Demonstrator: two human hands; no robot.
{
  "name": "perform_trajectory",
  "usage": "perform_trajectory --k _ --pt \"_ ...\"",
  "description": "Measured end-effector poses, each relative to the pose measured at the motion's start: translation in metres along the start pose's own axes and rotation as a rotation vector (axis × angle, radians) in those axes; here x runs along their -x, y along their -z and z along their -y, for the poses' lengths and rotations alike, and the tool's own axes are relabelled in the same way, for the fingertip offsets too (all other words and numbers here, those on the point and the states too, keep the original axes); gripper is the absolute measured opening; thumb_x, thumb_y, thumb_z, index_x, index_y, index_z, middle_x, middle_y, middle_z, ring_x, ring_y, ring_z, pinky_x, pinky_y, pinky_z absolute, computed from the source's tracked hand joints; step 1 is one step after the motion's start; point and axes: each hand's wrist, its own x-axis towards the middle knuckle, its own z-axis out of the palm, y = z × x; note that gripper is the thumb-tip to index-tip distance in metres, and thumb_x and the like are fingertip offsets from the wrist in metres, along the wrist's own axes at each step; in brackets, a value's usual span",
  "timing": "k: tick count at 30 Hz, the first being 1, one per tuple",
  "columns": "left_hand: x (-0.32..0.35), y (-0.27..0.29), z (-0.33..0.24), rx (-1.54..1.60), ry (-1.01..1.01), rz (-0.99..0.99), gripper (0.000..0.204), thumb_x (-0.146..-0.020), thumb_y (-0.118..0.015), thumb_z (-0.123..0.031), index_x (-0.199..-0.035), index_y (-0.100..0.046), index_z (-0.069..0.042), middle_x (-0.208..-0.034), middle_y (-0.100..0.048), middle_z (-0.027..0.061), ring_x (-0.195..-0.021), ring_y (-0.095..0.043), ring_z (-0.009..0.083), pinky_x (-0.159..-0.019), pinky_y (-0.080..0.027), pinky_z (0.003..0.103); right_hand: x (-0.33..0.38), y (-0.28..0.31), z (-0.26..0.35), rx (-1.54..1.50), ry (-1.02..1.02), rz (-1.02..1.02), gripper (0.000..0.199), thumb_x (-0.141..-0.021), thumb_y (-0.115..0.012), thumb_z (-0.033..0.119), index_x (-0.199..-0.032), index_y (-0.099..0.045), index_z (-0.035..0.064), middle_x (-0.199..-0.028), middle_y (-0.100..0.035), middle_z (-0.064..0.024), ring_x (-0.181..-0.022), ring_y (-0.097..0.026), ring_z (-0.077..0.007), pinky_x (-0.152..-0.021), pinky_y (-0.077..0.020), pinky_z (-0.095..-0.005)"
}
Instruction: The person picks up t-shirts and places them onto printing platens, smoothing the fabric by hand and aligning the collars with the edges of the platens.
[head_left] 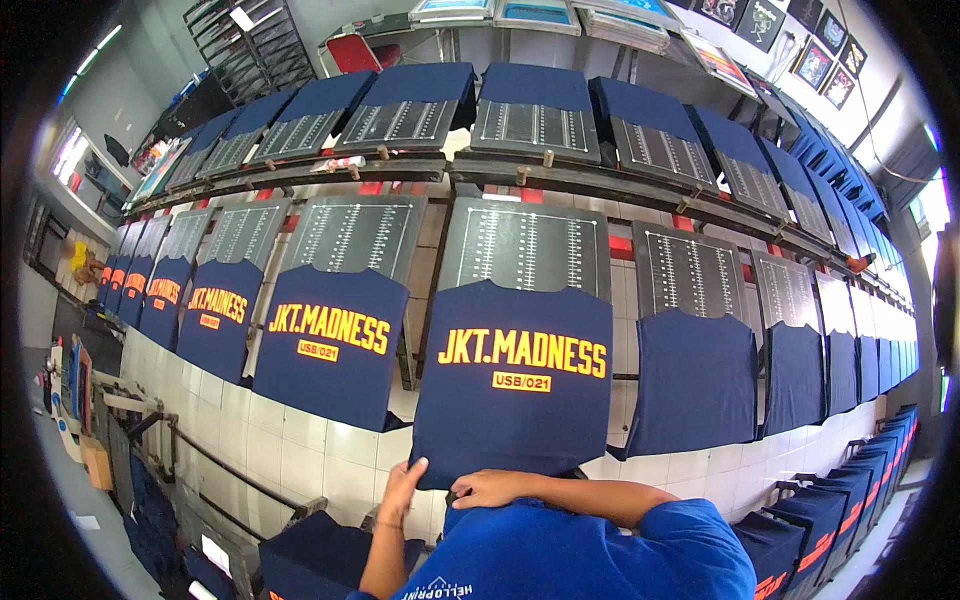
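A long screen-printing table is seen from above through a fisheye lens, with a row of navy T-shirts pulled over flat printing boards. At the centre, directly in front of the person, one navy T-shirt (513, 375) is laid on its board (527, 245), printed with orange block lettering and a small orange box below it. Its long axis runs away from the person, collar end far, hem end near. The hem lies immediately ahead of both hands, at the near edge of the white tiled table (300, 450).

The left hand (402, 487) is placed at the shirt's lower left corner, fingers spread and extended upward, their tips touching or overlapping the hem. The right hand (492, 489) is laid sideways just below the hem's middle, fingers loosely curled and pointing left; whether cloth is pinched in it cannot be told. Both hands are about equally near the hem, and neither is clearly closed on anything. A blue sleeve (640, 545) covers the right arm.

To the left, printed shirts (325, 345) are shown on neighbouring boards; to the right, plain unprinted shirts (693, 385) are hung on theirs. A second row of boards with shirts (535, 105) is set beyond.
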Motion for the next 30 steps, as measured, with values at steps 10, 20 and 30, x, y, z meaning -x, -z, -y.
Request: perform_trajectory --k 10,20,30 --pt "-0.059 -0.124 -0.069 -0.305 -0.696 0.0 0.036 -0.089 -0.069 -0.02 -0.115 -0.064 0.004 -0.118 -0.064 0.0276 -0.11 -0.06 0.0447 -0.095 -0.048 0.044 -0.009 0.175 0.044 -0.202 0.038 -1.02 0.022 -0.094 -0.052 0.029 -0.089 -0.058 0.0081 -0.069 -0.052 -0.005 -0.062 -0.051 -0.0164 -0.057 -0.0432 -0.0368" --pt "-0.019 -0.09 -0.332 -0.259 -1.455 -0.454 0.024 -0.077 -0.056 0.005 -0.101 -0.058 0.003 -0.097 -0.058 0.0146 -0.096 -0.057 0.0322 -0.092 -0.044 0.036 0.289 0.278 0.246 -0.645 1.035 -1.26 0.026 -0.097 -0.051 0.021 -0.105 -0.065 0.0002 -0.107 -0.071 -0.0146 -0.098 -0.067 -0.024 -0.096 -0.0487 -0.0441" --pt "0.039 -0.026 -0.152 -0.94 -1.208 -0.342 0.033 -0.063 -0.055 0.009 -0.094 -0.061 -0.001 -0.101 -0.057 0.0158 -0.1 -0.053 0.038 -0.089 -0.043 0.046 0.23 0.097 -0.011 -1.081 0.078 -1.85 0.023 -0.096 -0.056 0.025 -0.102 -0.067 0.0064 -0.109 -0.07 -0.0101 -0.102 -0.065 -0.0239 -0.094 -0.0508 -0.0412"
